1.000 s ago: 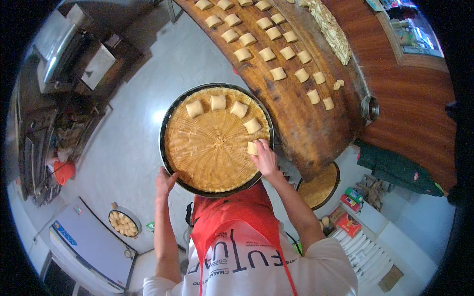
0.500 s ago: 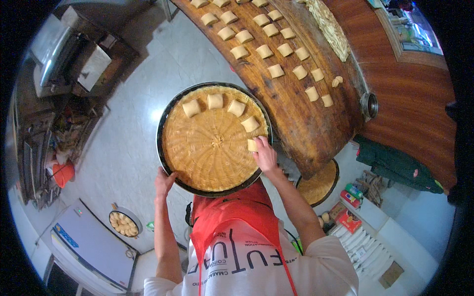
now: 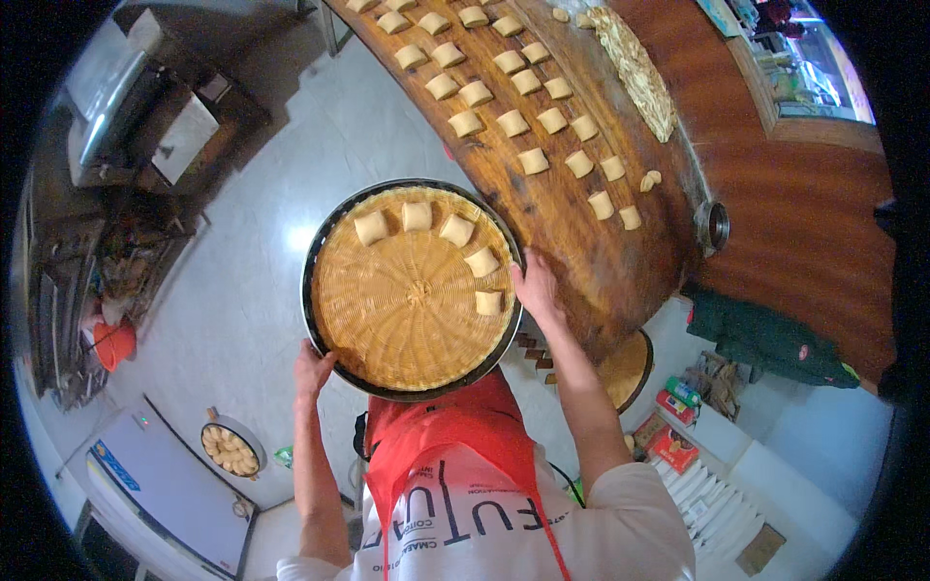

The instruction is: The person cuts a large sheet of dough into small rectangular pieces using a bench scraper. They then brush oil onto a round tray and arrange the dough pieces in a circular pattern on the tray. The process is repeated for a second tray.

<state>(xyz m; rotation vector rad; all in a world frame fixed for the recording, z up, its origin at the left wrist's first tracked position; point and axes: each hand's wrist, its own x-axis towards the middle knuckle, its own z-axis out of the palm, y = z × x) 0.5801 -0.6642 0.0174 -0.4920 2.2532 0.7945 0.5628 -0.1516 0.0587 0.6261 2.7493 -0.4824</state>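
Note:
A round woven tray (image 3: 407, 320) with a dark rim is held at the edge of a long wooden table (image 3: 601, 271). My left hand (image 3: 312, 368) grips the tray's near-left rim from below. My right hand (image 3: 535, 286) rests with fingers apart against the tray's right rim, holding nothing. Several square dough pieces (image 3: 455, 229) sit in an arc along the tray's far and right side; the nearest dough piece (image 3: 489, 302) lies just left of my right hand. More dough pieces (image 3: 528, 121) stand in rows on the table.
A long strip of cut dough (image 3: 635, 68) lies further along the table. A metal fitting (image 3: 715, 225) sits at the table's edge, and a second woven tray (image 3: 625, 368) lies under it. A pan of buns (image 3: 231, 448), a red bucket (image 3: 114, 344) and a steel machine (image 3: 126, 107) stand left.
My right hand has let go of the dough piece at the tray's right side and drawn back to the rim. The tray has shifted slightly.

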